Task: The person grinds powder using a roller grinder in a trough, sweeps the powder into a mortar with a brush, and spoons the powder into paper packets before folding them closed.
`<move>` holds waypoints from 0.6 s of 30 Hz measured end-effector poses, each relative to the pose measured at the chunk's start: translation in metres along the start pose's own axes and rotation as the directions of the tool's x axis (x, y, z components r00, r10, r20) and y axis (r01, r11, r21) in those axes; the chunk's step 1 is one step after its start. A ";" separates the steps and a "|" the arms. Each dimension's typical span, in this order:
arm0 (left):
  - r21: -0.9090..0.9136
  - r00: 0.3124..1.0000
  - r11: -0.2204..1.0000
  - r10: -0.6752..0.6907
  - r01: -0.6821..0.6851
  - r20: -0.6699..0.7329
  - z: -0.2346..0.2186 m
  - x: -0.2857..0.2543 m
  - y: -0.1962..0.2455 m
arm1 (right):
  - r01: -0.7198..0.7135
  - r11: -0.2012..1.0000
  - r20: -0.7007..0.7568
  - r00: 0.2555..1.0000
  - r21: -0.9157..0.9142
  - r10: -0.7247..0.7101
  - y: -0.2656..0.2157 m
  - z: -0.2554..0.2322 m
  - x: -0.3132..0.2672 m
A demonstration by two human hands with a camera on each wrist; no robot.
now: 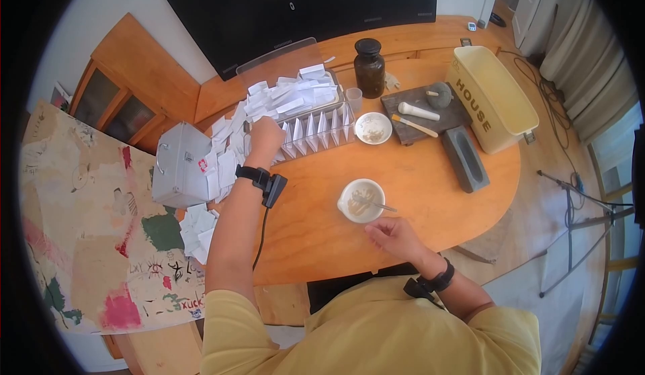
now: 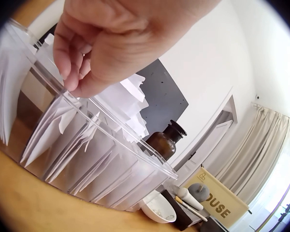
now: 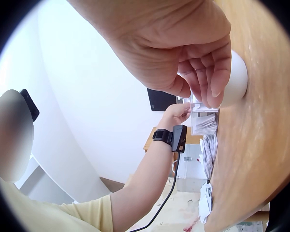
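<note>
My left hand (image 1: 267,140) is over the left end of a clear divided box (image 1: 322,148) of folded white paper packets (image 2: 48,125). In the left wrist view, its thumb and fingertips meet at the box's rim, pinching the top of one packet. Beside the near side of a white bowl (image 1: 345,208), my right hand (image 1: 398,237) hangs loosely curled with nothing in it. The bowl holds a pale paste-like residue and a thin stirring stick (image 1: 380,205). In the right wrist view the right fingers overlap the bowl's side (image 3: 237,79).
White paper slips (image 1: 295,96) heap behind the box, with more by a silver case (image 1: 180,167). Rightward stand a dark jar (image 1: 369,69), a small dish (image 1: 373,128), a board (image 1: 396,103) with pestle and brush, a grey stone trough (image 1: 465,160) and a cream bin (image 1: 497,99).
</note>
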State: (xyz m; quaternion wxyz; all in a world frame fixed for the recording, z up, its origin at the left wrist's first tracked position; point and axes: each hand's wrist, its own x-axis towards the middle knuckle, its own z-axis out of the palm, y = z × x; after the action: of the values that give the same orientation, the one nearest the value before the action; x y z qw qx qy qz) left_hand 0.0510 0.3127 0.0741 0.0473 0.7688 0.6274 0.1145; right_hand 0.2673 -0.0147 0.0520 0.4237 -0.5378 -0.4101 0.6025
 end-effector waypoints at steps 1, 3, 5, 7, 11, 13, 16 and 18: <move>0.015 1.000 1.000 0.021 -0.021 -0.002 0.001 0.000 0.001 | 0.011 1.000 -0.016 1.000 0.002 -0.011 0.000 0.000 0.000; -0.013 1.000 1.000 0.004 -0.004 0.011 0.004 -0.002 0.002 | 0.033 0.999 -0.046 0.998 0.003 -0.032 0.001 -0.001 -0.001; -0.045 1.000 0.999 -0.001 0.001 0.007 0.002 -0.008 0.006 | 0.106 0.977 -0.219 0.965 -0.185 -0.146 0.007 -0.004 0.002; -0.075 1.000 0.997 -0.001 0.000 -0.015 -0.002 -0.017 0.004 | 0.173 0.902 -0.343 0.883 -0.396 -0.320 0.006 -0.008 0.005; -0.335 0.928 0.940 -0.070 -0.061 -0.366 -0.014 -0.057 -0.010 | 0.170 0.727 -0.426 0.713 -0.666 -0.557 -0.003 -0.018 0.012; -0.283 0.906 0.959 -0.114 -0.007 -0.408 -0.011 -0.066 -0.043 | 0.117 0.712 -0.426 0.731 -0.692 -0.534 -0.002 -0.023 0.013; -0.151 0.908 0.976 -0.205 0.160 -0.365 -0.004 -0.073 -0.109 | 0.042 0.773 -0.419 0.821 -0.632 -0.387 0.000 -0.025 0.015; -0.098 0.911 0.960 -0.281 0.263 -0.302 -0.006 -0.077 -0.139 | 0.039 0.809 -0.407 0.849 -0.586 -0.336 0.005 -0.025 0.017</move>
State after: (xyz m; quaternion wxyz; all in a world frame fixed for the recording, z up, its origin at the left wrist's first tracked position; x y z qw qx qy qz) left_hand -0.0976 0.2660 0.0411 -0.0159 0.6444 0.7244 0.2443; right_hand 0.2910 0.0011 0.0402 0.3976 -0.7279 -0.4984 0.2523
